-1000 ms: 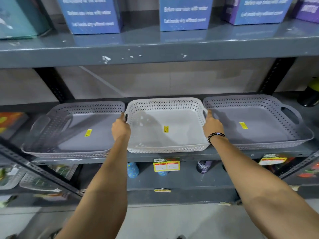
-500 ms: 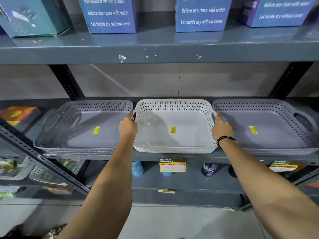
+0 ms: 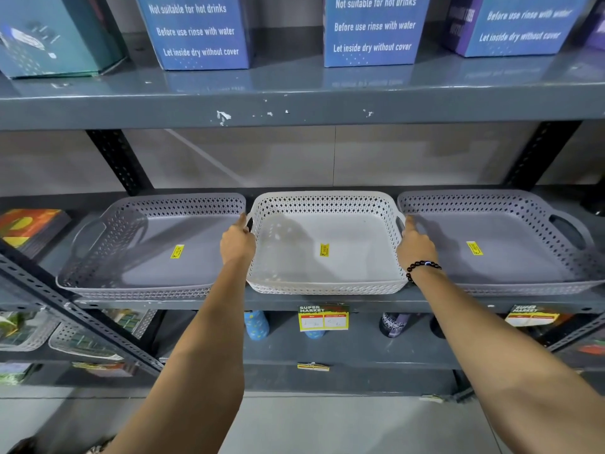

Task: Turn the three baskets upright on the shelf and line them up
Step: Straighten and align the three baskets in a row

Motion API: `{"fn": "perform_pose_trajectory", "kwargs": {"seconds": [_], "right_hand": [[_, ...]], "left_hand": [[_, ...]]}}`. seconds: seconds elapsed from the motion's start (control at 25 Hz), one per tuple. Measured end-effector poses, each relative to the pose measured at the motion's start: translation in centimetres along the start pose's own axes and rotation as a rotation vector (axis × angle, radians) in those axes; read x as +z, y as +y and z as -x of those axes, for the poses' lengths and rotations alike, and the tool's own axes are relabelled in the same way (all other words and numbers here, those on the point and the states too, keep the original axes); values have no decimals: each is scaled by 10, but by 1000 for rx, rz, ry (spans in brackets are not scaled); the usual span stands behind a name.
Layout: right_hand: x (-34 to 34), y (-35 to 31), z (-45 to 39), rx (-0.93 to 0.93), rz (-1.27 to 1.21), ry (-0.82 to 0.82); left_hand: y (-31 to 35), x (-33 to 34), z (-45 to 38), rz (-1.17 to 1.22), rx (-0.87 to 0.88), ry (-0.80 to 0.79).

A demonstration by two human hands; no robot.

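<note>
Blue boxes (image 3: 371,29), price tag (image 3: 323,318)

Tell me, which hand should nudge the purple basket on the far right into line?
The right hand. It grips the white basket's handle right beside the right purple basket, while the left hand is on the other side.

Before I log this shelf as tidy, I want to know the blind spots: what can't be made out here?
All in the head view:
- White basket handles: covered by the left hand and right hand, so each grip is unclear.
- Right grey basket: front corner cut off by the frame edge.
- Yellow stickers: print too small.
- Bottles below: tops hidden by the shelf edge.
</note>
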State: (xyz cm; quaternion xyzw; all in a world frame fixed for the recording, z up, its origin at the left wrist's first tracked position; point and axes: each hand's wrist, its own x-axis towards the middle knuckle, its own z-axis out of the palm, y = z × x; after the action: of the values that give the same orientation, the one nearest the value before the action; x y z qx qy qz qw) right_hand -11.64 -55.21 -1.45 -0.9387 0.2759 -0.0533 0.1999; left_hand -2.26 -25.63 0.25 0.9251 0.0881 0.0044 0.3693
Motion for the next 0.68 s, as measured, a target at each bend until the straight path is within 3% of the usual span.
{"fn": "perform_pose_trajectory", "kwargs": {"seconds": [0.68], "right_hand": [[-2,-2,3,-2,-1,0]], "left_hand": [[3,3,-1,-30,-12,-1]]}}
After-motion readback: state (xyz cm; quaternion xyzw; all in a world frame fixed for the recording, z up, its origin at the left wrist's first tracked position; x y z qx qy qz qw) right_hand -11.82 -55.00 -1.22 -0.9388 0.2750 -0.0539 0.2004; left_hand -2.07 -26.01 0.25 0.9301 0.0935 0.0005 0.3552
